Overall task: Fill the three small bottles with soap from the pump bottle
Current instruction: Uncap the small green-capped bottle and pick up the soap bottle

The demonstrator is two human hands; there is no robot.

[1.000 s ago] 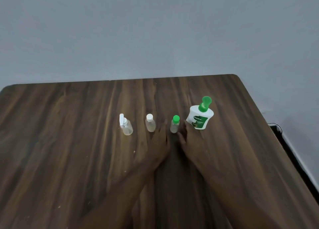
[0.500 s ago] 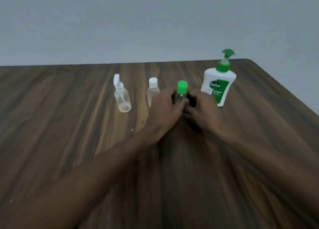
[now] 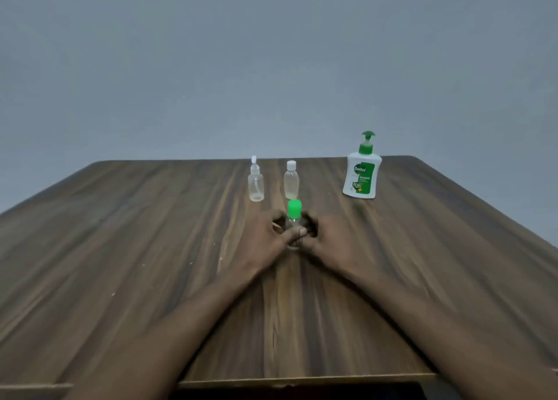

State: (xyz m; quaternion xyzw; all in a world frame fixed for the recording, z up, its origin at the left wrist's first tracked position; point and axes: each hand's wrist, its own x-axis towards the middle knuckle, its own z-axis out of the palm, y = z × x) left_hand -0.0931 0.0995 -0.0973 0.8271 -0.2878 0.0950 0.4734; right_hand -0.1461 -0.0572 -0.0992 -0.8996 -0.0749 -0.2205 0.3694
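Note:
A small clear bottle with a green cap [image 3: 294,209] stands on the wooden table [image 3: 151,233], closer to me than the others. My left hand [image 3: 265,236] and my right hand [image 3: 332,239] both grip its body, the left thumb across its front. Behind it stand a clear bottle with a white flip cap [image 3: 291,180] and, to its left, a clear spray bottle [image 3: 255,182]. The white pump bottle with a green pump [image 3: 362,170] stands at the far right, apart from both hands.
A plain grey wall rises behind the table's far edge. The near table edge [image 3: 302,380] lies below my forearms. Small light specks dot the wood left of my left arm.
The green-capped bottle has been drawn toward me, out of the row, with both hands around it. The camera has tilted up, showing more wall.

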